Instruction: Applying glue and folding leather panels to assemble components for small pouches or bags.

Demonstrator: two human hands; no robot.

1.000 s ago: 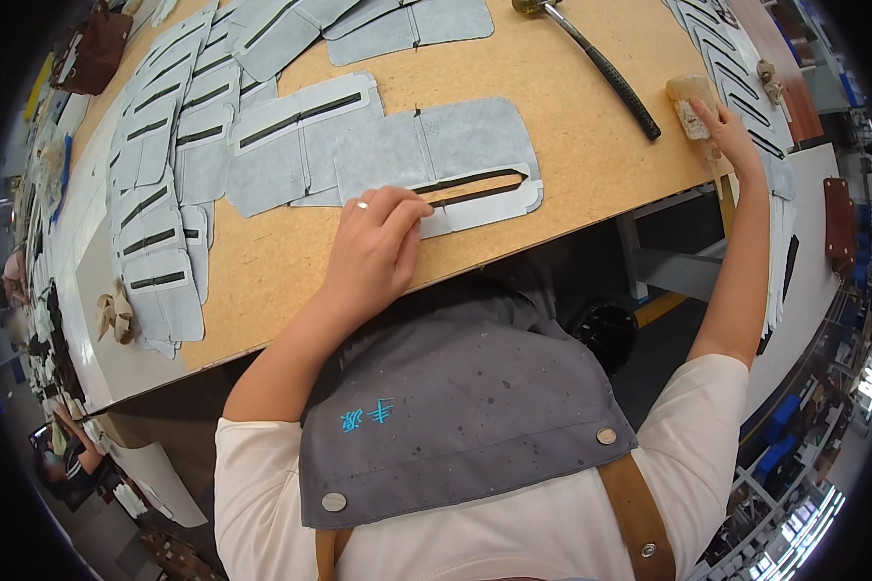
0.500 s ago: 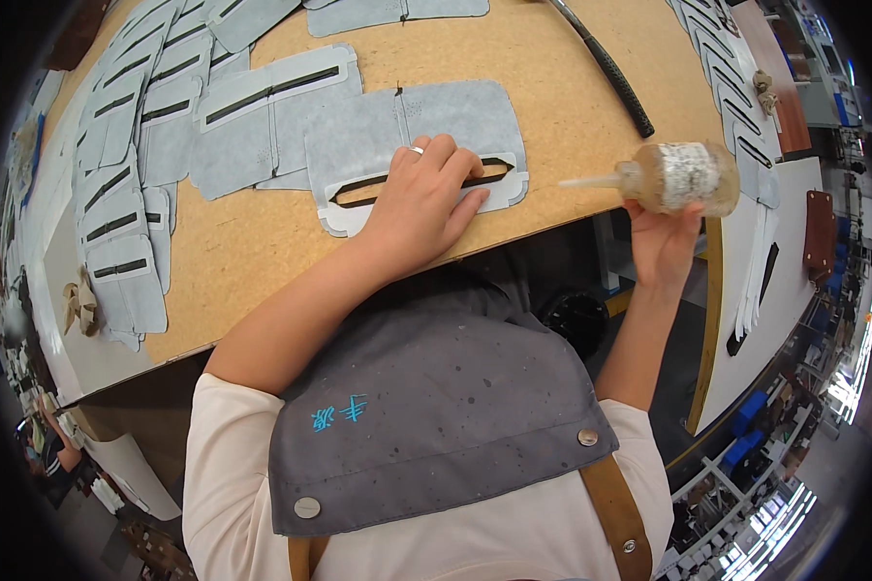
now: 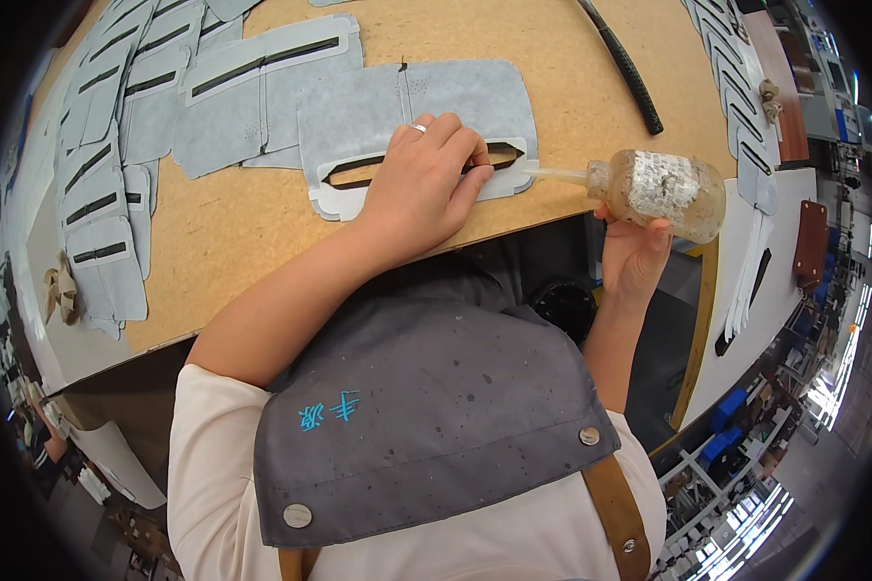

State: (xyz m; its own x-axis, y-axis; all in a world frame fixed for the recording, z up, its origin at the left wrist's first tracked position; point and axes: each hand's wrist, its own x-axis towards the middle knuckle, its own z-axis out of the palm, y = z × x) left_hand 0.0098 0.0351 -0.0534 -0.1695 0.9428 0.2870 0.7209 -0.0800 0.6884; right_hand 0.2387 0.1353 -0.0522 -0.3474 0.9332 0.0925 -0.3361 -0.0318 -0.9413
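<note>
A grey fabric-like panel with a long slot edged in black lies near the table's front edge. My left hand rests across the slot, its fingers curled and pinching the panel beside the opening; what lies under the fingertips is hidden. In my right hand is a clear squeeze bottle with a worn label and brownish residue, tipped on its side. Its thin pale nozzle points left, with the tip at the right end of the slot. Whether the tip touches the panel I cannot tell.
More grey panels overlap at the left, and another row runs along the right. A black-handled tool lies at the back right of the table. Crumpled brown scraps sit at the far left.
My right hand has brought the bottle left and slightly down, so its nozzle has come from off the panel to the slot's right end. My left hand stays on the panel.
</note>
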